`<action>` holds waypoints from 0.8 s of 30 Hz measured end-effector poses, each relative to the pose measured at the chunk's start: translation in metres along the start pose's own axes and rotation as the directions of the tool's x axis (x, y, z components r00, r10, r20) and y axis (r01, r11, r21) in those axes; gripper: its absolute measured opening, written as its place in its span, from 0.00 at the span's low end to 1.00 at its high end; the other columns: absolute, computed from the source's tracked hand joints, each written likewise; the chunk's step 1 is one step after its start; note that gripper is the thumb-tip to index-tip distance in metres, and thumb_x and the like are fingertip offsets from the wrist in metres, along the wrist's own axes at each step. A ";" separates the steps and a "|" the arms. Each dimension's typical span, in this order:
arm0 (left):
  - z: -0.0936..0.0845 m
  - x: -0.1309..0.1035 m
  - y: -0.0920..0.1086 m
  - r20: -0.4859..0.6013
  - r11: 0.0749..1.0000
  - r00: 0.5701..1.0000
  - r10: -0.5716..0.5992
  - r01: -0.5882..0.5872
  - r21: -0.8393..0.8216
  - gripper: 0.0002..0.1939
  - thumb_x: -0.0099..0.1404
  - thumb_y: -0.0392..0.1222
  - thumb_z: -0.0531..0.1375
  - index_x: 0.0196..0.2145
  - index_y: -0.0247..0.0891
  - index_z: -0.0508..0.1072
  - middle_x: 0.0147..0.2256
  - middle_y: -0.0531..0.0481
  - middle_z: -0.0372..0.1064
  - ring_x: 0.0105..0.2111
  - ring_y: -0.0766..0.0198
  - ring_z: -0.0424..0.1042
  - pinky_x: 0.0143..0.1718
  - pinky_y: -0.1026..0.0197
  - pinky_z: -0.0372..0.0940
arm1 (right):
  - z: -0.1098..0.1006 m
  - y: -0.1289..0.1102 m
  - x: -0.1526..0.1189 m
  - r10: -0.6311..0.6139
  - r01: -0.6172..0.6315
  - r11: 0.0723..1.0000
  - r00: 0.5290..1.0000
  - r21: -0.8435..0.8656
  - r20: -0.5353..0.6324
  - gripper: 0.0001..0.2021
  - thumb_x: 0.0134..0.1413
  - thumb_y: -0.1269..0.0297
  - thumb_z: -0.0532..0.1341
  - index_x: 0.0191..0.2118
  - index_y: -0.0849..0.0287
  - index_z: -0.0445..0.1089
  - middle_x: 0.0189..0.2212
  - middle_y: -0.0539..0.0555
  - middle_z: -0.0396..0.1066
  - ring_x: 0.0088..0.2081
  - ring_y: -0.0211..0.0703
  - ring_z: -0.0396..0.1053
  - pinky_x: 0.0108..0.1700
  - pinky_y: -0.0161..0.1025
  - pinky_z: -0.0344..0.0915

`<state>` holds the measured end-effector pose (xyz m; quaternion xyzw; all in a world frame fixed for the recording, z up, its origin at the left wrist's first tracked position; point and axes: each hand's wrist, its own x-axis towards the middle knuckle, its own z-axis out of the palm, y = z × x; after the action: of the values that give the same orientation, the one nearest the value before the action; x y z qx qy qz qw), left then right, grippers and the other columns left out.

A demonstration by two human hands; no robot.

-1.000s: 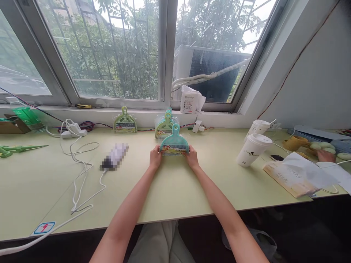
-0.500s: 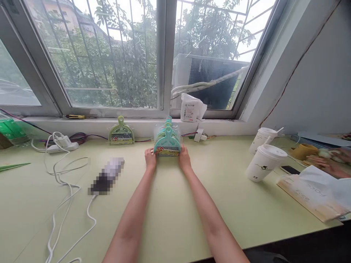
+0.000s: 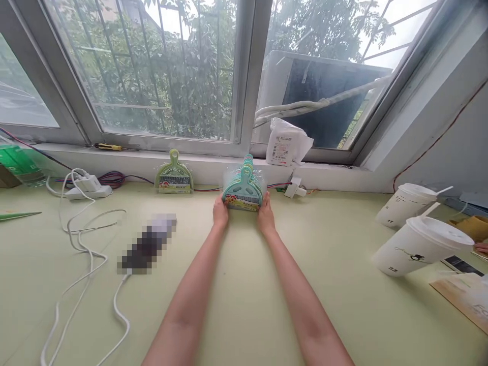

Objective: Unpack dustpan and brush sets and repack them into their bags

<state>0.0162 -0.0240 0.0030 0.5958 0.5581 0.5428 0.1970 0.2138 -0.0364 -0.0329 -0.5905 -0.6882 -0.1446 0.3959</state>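
A stack of small turquoise and green dustpan-and-brush sets (image 3: 244, 189) in clear wrapping stands upright at the back of the table, near the sill. Its handles point up, and the front set carries a colourful label. My left hand (image 3: 220, 211) presses on the stack's left side, and my right hand (image 3: 266, 214) on its right side. Fingers of both hands are partly hidden behind the sets. To the left, another green dustpan-and-brush set (image 3: 174, 178) stands apart against the wall.
White cables (image 3: 89, 254) and a blurred-out device (image 3: 148, 244) lie to the left. A power strip (image 3: 89, 192) sits behind them. At the right are two lidded cups (image 3: 423, 246), a tissue pack (image 3: 461, 297) and part of another person's hand (image 3: 481, 248). A white package (image 3: 285, 145) rests on the sill.
The view has shifted, so the cups sit farther right and the other person's hand is mostly cut off. Both my hands stay at the stack's sides; my right fingers look straighter.
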 end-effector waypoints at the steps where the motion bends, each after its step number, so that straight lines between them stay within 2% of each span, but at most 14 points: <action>1: 0.000 -0.002 0.001 0.012 1.000 1.000 0.008 -0.008 -0.004 0.23 0.64 0.32 0.51 0.56 0.39 0.68 0.52 0.40 0.69 0.52 0.49 0.68 0.54 0.50 0.62 | 0.001 0.001 -0.001 0.032 -0.032 0.999 0.999 0.018 0.002 0.37 0.63 0.70 0.42 0.68 0.59 0.13 0.71 0.64 0.32 0.66 0.52 0.53 0.54 0.46 0.66; 3: -0.001 -0.004 0.002 0.035 1.000 0.999 0.010 -0.010 -0.007 0.23 0.65 0.33 0.51 0.57 0.39 0.66 0.53 0.41 0.69 0.52 0.50 0.68 0.54 0.50 0.62 | 0.001 0.001 -0.001 0.107 -0.107 0.992 0.994 0.067 0.010 0.38 0.62 0.70 0.43 0.68 0.59 0.14 0.71 0.64 0.32 0.68 0.52 0.48 0.57 0.48 0.65; 7: -0.005 -0.006 0.006 0.055 0.999 0.997 -0.045 0.046 -0.013 0.22 0.65 0.35 0.51 0.56 0.40 0.67 0.52 0.43 0.70 0.51 0.50 0.68 0.54 0.49 0.63 | -0.009 -0.007 -0.001 0.086 -0.086 0.989 0.996 0.117 0.008 0.39 0.63 0.70 0.43 0.67 0.58 0.11 0.71 0.62 0.26 0.70 0.52 0.40 0.59 0.51 0.62; 10: -0.007 -0.009 0.007 0.044 0.999 0.998 -0.039 0.040 -0.034 0.22 0.65 0.36 0.53 0.56 0.39 0.66 0.55 0.41 0.67 0.55 0.51 0.65 0.57 0.49 0.60 | -0.026 -0.023 0.000 0.035 -0.032 0.999 0.995 0.027 -0.098 0.40 0.63 0.68 0.46 0.68 0.59 0.12 0.70 0.61 0.19 0.71 0.55 0.28 0.65 0.63 0.48; 11: -0.007 -0.011 0.007 0.035 0.999 0.999 -0.037 0.039 -0.036 0.23 0.65 0.37 0.53 0.58 0.39 0.64 0.57 0.40 0.64 0.58 0.51 0.63 0.59 0.49 0.59 | -0.031 -0.030 0.000 -0.020 0.016 0.999 0.993 -0.030 -0.114 0.40 0.63 0.68 0.47 0.68 0.59 0.15 0.71 0.60 0.20 0.71 0.56 0.26 0.66 0.66 0.41; 13: -0.008 -0.017 0.007 0.017 0.998 0.998 -0.058 0.059 -0.030 0.27 0.65 0.39 0.55 0.62 0.38 0.58 0.62 0.38 0.57 0.63 0.51 0.56 0.62 0.49 0.55 | -0.041 -0.043 0.000 -0.219 0.211 0.969 0.974 -0.125 -0.050 0.38 0.63 0.70 0.48 0.70 0.51 0.24 0.71 0.55 0.28 0.71 0.53 0.28 0.66 0.69 0.30; 15: -0.013 -0.023 0.010 -0.010 0.997 0.997 -0.082 0.082 -0.008 0.30 0.65 0.42 0.56 0.63 0.37 0.54 0.65 0.35 0.49 0.66 0.50 0.49 0.64 0.48 0.52 | -0.046 -0.053 0.001 -0.419 0.428 0.893 0.904 -0.143 0.085 0.35 0.63 0.72 0.48 0.70 0.44 0.35 0.70 0.50 0.39 0.71 0.48 0.36 0.67 0.66 0.25; 16: -0.018 -0.024 0.012 -0.034 0.997 0.996 -0.077 0.078 0.005 0.31 0.65 0.43 0.57 0.63 0.37 0.53 0.66 0.35 0.46 0.67 0.50 0.46 0.64 0.47 0.50 | -0.048 -0.057 0.001 -0.477 0.495 0.859 0.867 -0.128 0.144 0.34 0.63 0.73 0.49 0.70 0.43 0.40 0.69 0.49 0.43 0.71 0.47 0.39 0.68 0.64 0.24; 17: -0.024 -0.023 0.014 -0.075 0.998 0.995 -0.062 0.064 0.019 0.31 0.66 0.44 0.57 0.63 0.38 0.53 0.67 0.35 0.43 0.68 0.50 0.45 0.65 0.47 0.50 | -0.048 -0.059 0.002 -0.500 0.525 0.844 0.845 -0.112 0.188 0.32 0.62 0.72 0.50 0.69 0.44 0.44 0.69 0.49 0.46 0.70 0.47 0.42 0.68 0.64 0.24; 19: -0.044 -0.015 0.018 -0.208 0.998 0.978 -0.031 0.041 0.042 0.27 0.67 0.43 0.56 0.61 0.40 0.54 0.68 0.36 0.40 0.68 0.50 0.44 0.65 0.47 0.50 | -0.049 -0.060 0.003 -0.473 0.505 0.858 0.849 -0.095 0.235 0.30 0.62 0.71 0.51 0.68 0.47 0.49 0.68 0.51 0.49 0.69 0.48 0.44 0.68 0.65 0.25; 20: -0.056 -0.007 0.020 -0.302 0.997 0.953 -0.040 0.057 0.047 0.25 0.67 0.41 0.55 0.60 0.40 0.55 0.67 0.36 0.41 0.68 0.51 0.44 0.64 0.48 0.50 | -0.049 -0.060 0.004 -0.447 0.480 0.872 0.860 -0.093 0.248 0.30 0.62 0.70 0.51 0.68 0.49 0.50 0.68 0.52 0.49 0.69 0.49 0.44 0.67 0.66 0.26; 22: -0.085 0.016 0.020 -0.478 0.988 0.872 -0.105 0.147 0.051 0.22 0.66 0.35 0.54 0.57 0.38 0.58 0.64 0.33 0.46 0.67 0.52 0.46 0.64 0.48 0.50 | -0.050 -0.059 0.005 -0.411 0.446 0.890 0.873 -0.091 0.263 0.29 0.62 0.69 0.51 0.68 0.51 0.50 0.68 0.54 0.47 0.70 0.50 0.43 0.67 0.67 0.27; 24: -0.116 0.045 0.014 -0.561 0.969 0.809 -0.175 0.244 0.050 0.22 0.63 0.29 0.55 0.54 0.36 0.60 0.62 0.33 0.49 0.65 0.51 0.50 0.63 0.48 0.51 | -0.051 -0.059 0.005 -0.417 0.451 0.889 0.868 -0.077 0.271 0.29 0.62 0.69 0.51 0.68 0.52 0.50 0.69 0.55 0.46 0.70 0.49 0.42 0.67 0.66 0.28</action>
<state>-0.0878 -0.0316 0.0721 0.3591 0.6847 0.6322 0.0503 0.1780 -0.0824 0.0200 -0.4596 -0.8355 -0.2026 0.2228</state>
